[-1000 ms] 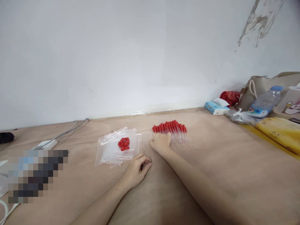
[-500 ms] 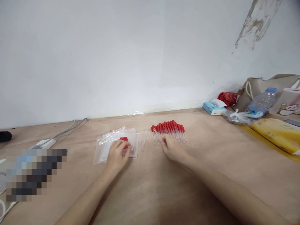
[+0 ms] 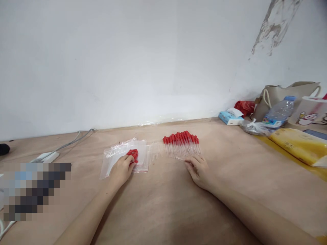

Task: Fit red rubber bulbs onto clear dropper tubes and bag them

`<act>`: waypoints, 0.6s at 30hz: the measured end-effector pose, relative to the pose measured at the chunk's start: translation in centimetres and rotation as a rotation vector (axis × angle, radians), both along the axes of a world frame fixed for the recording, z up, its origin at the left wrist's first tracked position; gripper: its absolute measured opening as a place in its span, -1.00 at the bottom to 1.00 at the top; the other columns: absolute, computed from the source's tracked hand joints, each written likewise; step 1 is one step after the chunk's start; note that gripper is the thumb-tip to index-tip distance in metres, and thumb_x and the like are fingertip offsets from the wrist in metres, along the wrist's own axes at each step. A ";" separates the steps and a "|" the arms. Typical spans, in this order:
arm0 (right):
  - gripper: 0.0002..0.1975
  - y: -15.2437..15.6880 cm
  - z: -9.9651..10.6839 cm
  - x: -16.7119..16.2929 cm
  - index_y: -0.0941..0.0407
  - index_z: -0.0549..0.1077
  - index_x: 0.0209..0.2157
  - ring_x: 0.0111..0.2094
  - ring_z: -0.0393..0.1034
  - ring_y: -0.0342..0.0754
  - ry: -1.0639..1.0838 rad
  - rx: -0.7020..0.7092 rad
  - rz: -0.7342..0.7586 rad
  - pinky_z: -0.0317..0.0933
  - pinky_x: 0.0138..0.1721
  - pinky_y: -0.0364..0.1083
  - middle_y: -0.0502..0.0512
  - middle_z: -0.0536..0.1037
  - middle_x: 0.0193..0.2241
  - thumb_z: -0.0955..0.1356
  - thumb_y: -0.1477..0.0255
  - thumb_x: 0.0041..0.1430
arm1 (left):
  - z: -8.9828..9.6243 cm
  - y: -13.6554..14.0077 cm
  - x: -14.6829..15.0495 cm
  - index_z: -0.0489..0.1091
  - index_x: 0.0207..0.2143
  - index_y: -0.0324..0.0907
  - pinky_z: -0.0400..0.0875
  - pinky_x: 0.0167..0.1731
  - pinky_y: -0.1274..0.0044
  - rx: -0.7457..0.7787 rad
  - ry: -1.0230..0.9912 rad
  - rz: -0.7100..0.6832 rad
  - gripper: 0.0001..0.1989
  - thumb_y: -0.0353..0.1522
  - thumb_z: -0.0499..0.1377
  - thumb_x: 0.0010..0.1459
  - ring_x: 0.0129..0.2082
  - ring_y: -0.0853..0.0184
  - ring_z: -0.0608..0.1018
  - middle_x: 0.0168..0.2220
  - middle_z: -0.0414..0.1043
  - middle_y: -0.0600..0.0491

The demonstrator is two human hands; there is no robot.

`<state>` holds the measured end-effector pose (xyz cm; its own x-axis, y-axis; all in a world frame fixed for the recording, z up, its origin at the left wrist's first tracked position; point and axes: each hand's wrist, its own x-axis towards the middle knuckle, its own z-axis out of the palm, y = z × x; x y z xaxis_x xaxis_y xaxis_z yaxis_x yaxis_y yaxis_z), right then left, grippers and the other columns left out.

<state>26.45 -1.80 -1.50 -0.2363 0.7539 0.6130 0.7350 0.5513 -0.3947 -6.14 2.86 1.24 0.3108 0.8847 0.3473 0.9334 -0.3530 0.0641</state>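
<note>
My left hand [image 3: 123, 170] rests at the small pile of red rubber bulbs [image 3: 133, 153], its fingertips closed on one of them. The pile lies on clear zip bags [image 3: 141, 149], which are stacked flat on the table. My right hand [image 3: 198, 170] pinches a thin clear dropper tube [image 3: 179, 158] whose free end points left. Just beyond that hand lies a row of droppers [image 3: 182, 143], clear tubes with red bulbs at the far end. Several loose clear tubes [image 3: 155, 151] lie between the bags and the row.
Brown paper covers the table [image 3: 163, 204]. At the right are a tissue pack [image 3: 231, 117], a plastic bottle [image 3: 279, 110], a yellow packet [image 3: 298, 142], a cup [image 3: 308, 112] and a beige bag [image 3: 278, 92]. A grey cable [image 3: 73, 143] runs to a white block [image 3: 49, 157] at the left.
My right hand has drawn back from the dropper row toward me and to the right, with a tube in its fingers. My left fingers have shifted slightly left and closed at the red bulbs.
</note>
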 end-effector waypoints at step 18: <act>-0.85 -1.4 0.6 -0.7 0.14 0.37 -0.34 -0.53 0.23 -0.17 -0.069 -0.043 0.224 -0.02 -0.22 -0.05 0.00 0.42 -0.57 0.19 0.44 0.16 | -1.3 -6.0 10.1 0.30 -0.27 -0.16 0.29 -0.39 0.55 -0.455 -0.669 -0.321 -0.82 -0.28 0.01 0.15 -0.41 0.38 0.39 -0.38 0.37 0.07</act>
